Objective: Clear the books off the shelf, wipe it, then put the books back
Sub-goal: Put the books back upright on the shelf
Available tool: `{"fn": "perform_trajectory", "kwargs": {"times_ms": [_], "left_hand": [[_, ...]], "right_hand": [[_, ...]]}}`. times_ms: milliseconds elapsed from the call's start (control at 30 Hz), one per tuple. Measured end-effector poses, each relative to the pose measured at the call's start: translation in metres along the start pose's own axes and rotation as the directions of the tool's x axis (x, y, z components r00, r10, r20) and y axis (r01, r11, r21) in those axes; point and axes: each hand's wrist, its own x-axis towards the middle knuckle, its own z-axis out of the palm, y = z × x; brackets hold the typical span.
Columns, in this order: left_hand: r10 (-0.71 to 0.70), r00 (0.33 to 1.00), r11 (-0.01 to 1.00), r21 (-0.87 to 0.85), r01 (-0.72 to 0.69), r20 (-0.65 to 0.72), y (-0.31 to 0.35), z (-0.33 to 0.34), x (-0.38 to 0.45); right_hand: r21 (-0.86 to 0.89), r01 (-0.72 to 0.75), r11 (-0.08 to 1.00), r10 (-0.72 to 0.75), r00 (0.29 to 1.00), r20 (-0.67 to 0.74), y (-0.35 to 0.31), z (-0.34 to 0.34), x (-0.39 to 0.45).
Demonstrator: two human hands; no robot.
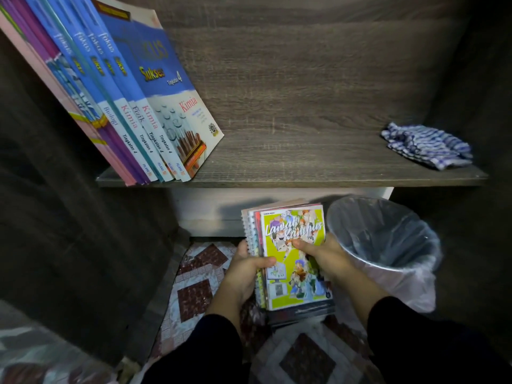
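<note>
Below the shelf, both hands hold a stack of small books with a lime-green comic cover on top and a spiral notebook on its left side. My left hand grips the stack's left edge, thumb on the cover. My right hand grips the right edge, thumb across the cover. On the grey wooden shelf, several blue, purple and pink textbooks lean at the left end. A blue-and-white checked cloth lies crumpled at the shelf's right end.
A bin lined with a clear plastic bag stands on the floor just right of the stack. A dark curtain hangs at the left. The floor has patterned brown and white tiles.
</note>
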Motion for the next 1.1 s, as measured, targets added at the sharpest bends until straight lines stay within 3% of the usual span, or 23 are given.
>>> {"fn": "perform_trajectory", "kwargs": {"times_ms": [133, 267, 400, 667, 900, 1100], "left_hand": [[0.071, 0.997, 0.996, 0.053, -0.071, 0.012, 0.014, 0.006, -0.011], [0.068, 0.998, 0.954, 0.29, -0.069, 0.015, 0.02, 0.017, -0.016], [0.084, 0.995, 0.881, 0.471, -0.049, -0.054, 0.013, 0.019, -0.013], [0.112, 0.989, 0.864, 0.501, -0.05, -0.094, 0.03, 0.026, -0.033], [0.116, 0.993, 0.776, 0.622, -0.106, 0.024, 0.092, 0.047, -0.079], [0.281, 0.959, 0.71, 0.662, -0.241, 0.048, 0.184, 0.073, -0.092]], "right_hand": [[0.098, 0.12, 0.988, -0.122, 0.993, 0.008, -0.004, -0.008, -0.017], [0.122, 0.154, 0.98, -0.159, 0.987, 0.033, 0.004, -0.015, -0.024], [-0.029, 0.161, 0.987, -0.159, 0.986, 0.051, 0.007, -0.02, -0.024], [-0.16, 0.273, 0.949, -0.276, 0.961, 0.007, -0.007, -0.025, -0.044], [-0.222, 0.384, 0.896, -0.391, 0.92, 0.018, -0.068, -0.046, -0.094], [-0.216, 0.46, 0.861, -0.467, 0.884, 0.018, -0.172, -0.056, -0.1]]}}
